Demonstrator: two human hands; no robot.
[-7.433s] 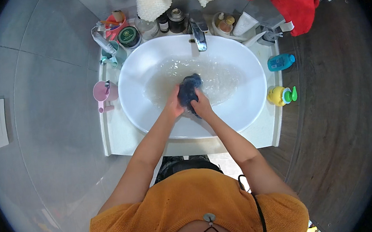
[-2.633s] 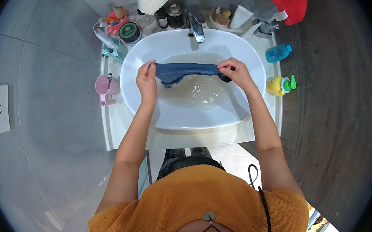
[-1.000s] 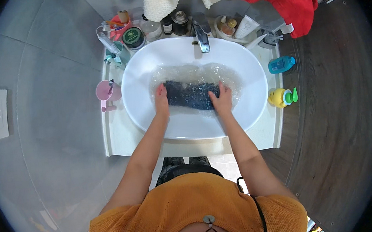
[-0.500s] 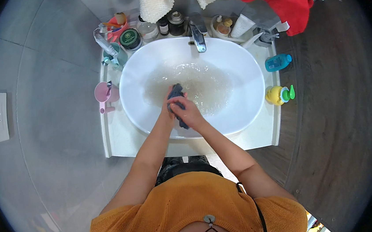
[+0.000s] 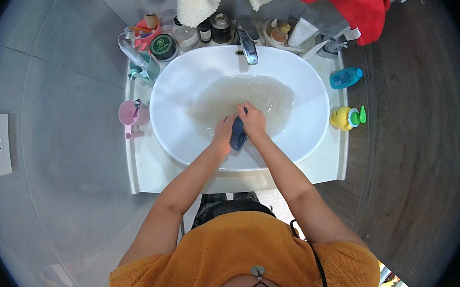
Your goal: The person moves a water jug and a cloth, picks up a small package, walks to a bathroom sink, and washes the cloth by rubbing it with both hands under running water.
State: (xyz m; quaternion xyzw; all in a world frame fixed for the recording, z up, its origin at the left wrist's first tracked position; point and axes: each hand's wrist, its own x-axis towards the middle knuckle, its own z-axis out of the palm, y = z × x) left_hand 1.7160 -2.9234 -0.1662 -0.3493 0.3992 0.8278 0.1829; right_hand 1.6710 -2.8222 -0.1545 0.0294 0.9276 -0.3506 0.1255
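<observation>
Our left hand [image 5: 223, 132] and right hand [image 5: 254, 120] are close together, both clamped on a dark blue cloth [image 5: 238, 136] that is bunched into a narrow wad. We see its broader end sticking out between the wrists, toward the near wall of the white oval washbasin [image 5: 306, 128], while a small tip shows by the right fingers; the rest is hidden in our grip. We hold it over the near part of the basin, and we cannot tell whether its underside touches the water [image 5: 215, 101].

As far as we can judge, the work with the cloth is under way and not finished: it looks wet and is squeezed up small, neither spread flat nor hung up, and cloudy water lies in the bottom of the basin. Opening the cloth out and emptying the basin are not yet done. How much of the washing or squeezing is behind us, we cannot say.

Behind the basin rim stands the chrome tap [image 5: 248, 49], with no stream that we can see. On the bench [image 5: 148, 178] around us are a pink cup [image 5: 134, 113] to the left, and a blue bottle [image 5: 346, 78] and a yellow pump bottle [image 5: 340, 118] to the right. A cream towel [image 5: 198, 4] hangs beyond the tap.
</observation>
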